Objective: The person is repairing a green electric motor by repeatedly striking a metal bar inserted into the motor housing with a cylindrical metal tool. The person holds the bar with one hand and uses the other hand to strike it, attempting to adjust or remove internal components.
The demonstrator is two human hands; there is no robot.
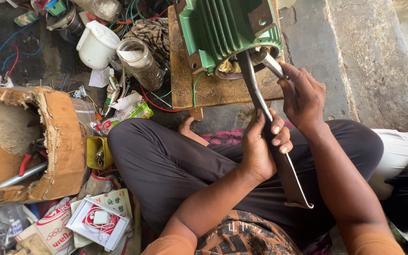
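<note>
while you sit cross-legged before the green motor housing (227,30), which lies on its side on a worn wooden board (185,85) with its open end facing you, your left hand (260,146) is wrapped around the middle of a long flat metal bar (253,89), fingers curled tight and pressed together on it, and the bar's far end is pushed into the housing mouth beside the copper windings (230,66). your right hand (303,97) is closed around the shaft of a second, shorter metal tool (272,63), thumb and fingers pinching it near its lower end, and its tip also sits at the rim of the opening. the near end of the bar runs down across your lap and ends in a wider blade. it looks like you are at the prying or working-loose stage inside the stator, with both tools already seated rather than being placed. the next move seems to call for steady leverage with the left hand while the right guides the smaller tool, and for care that neither edge scrapes the windings or slips off the rim. to your left lie a torn cardboard box (53,141), a glass jar (140,63), a white plastic jug (95,45) and loose coloured wires (10,47).
</note>
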